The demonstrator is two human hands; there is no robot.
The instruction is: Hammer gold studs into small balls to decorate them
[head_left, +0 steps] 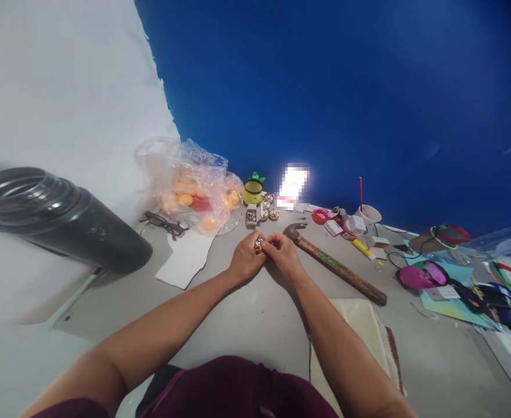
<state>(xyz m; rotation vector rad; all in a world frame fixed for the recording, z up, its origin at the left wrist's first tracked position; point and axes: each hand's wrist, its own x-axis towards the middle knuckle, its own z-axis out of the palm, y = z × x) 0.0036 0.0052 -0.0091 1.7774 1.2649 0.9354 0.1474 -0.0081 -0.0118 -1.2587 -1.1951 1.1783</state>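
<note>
- The blue wall (316, 104) goes up behind everything, past the fingers.
- The gray table (238, 325) is under both hands.
- A big dark bottle (81, 220) leans over far to the left of the fingers.
- A clear bag (194, 191) with orange and red things in it is past the fingers, to the left.
- A pale folded cloth (355, 325) is to the right of the fingers and nearer the body, partly under the right arm.
- A hammer (338, 267) lies just to the right of the fingers, with its metal head near them.
- The left hand (247, 260) has its fingers curled around a shiny round thing.
- The right hand (284, 255) has its fingers closed together, with the tips touching the round thing's right side. I cannot tell how hard they hold it.
- A white paper (183, 261) lies flat to the left of the fingers.
- A white cup (369, 215) with a red stick is farther off to the right.
- A yellow pot (252, 192) with a green top is straight past the fingers.
- A little box (251, 215) of tiny shiny bits is between the fingers and the pot.
- The shiny round thing (258, 246) is up between the two hands' fingers.
</note>
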